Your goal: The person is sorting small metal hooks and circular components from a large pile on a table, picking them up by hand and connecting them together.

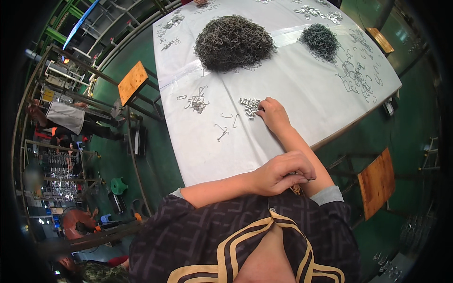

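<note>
My right hand (274, 115) reaches out over the white-covered table (207, 155). Its fingers are pinched together at the right edge of a small heap of short silvery metal pieces (248, 105), touching one of them. Close to my chest, my left hand (284, 173) is curled closed, thumb against fingers, above my right forearm. Something small and dark shows at its fingertips, too small to name. Left of the heap lie a few loose bent wire hooks (222, 132) and a little tangle of thin metal hooks (198, 103).
A big mound of dark wire hooks (233, 42) stands farther back, with a smaller pile (320, 41) to its right. Scattered hooks (358, 80) lie near the right edge. Wooden stools (133, 82) (377, 184) flank the table. Another person (66, 118) is at far left.
</note>
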